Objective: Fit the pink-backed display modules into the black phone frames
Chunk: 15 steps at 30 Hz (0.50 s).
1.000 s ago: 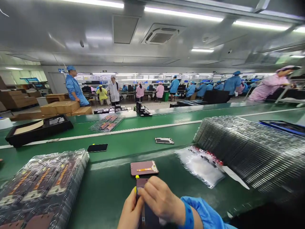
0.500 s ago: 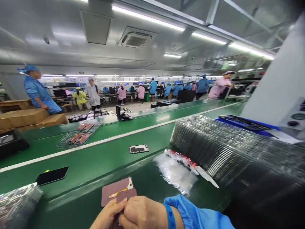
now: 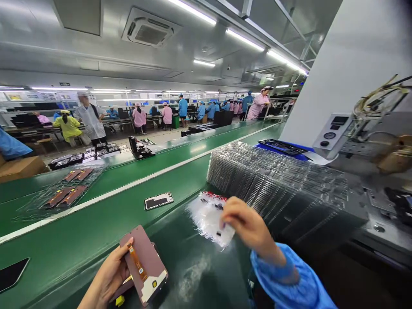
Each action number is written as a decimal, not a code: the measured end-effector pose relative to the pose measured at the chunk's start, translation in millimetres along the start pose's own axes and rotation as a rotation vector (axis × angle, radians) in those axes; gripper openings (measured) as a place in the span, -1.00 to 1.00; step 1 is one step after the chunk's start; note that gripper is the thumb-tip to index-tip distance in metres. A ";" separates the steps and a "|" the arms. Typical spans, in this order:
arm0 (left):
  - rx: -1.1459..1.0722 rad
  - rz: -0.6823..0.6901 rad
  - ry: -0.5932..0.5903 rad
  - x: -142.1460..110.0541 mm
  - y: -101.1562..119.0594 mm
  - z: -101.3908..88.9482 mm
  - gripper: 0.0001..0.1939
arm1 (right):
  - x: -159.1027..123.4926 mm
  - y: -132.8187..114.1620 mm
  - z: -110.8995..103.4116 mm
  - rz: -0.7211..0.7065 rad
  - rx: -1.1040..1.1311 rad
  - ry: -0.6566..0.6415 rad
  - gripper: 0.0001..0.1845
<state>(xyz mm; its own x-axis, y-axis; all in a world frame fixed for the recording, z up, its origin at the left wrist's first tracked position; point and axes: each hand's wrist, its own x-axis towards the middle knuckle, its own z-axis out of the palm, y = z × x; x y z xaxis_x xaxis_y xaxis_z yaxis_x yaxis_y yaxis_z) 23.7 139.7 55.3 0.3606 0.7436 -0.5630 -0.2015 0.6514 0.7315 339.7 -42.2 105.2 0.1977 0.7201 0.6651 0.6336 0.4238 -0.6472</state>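
Note:
My left hand is closed around a phone display panel, thumb on its brown back. An orange flex cable lies along that back, and a pale strip crosses its lower end. Part of another piece, with a yellow tab, shows under the panel. My right hand, in a blue sleeve, is over a pile of clear plastic film pieces with red and black tabs. Its fingers are pinched together; whatever is between them is too small and blurred to make out.
Stacked clear plastic trays stand behind the film pile. On the green conveyor lie a white-framed phone part, a dark phone screen and a clear tray with brown panels. A gauge box is at right.
My hands have separated: the right has moved from the panels to the film pile. The left now holds the panel raised and turned, cable side showing. The view has swung right.

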 end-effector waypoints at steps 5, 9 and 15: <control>0.029 0.023 -0.001 -4.7 0.0 2.7 -0.87 | 6.1 108.7 -26.7 0.360 -0.152 0.068 -0.61; -0.012 0.041 -0.009 -10.8 -1.4 11.7 -0.90 | -15.3 161.6 -15.5 0.538 -0.286 0.151 -0.68; -0.030 0.074 -0.075 -10.6 -7.1 15.6 -0.89 | -21.7 149.0 13.6 0.596 -0.156 0.203 -0.62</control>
<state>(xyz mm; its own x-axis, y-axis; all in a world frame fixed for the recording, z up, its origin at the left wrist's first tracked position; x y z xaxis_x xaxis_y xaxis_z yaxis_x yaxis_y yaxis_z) 35.6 124.8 62.1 0.4110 0.7771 -0.4767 -0.2568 0.6004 0.7573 419.6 12.8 -10.7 0.6770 0.6825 0.2755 0.4694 -0.1120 -0.8758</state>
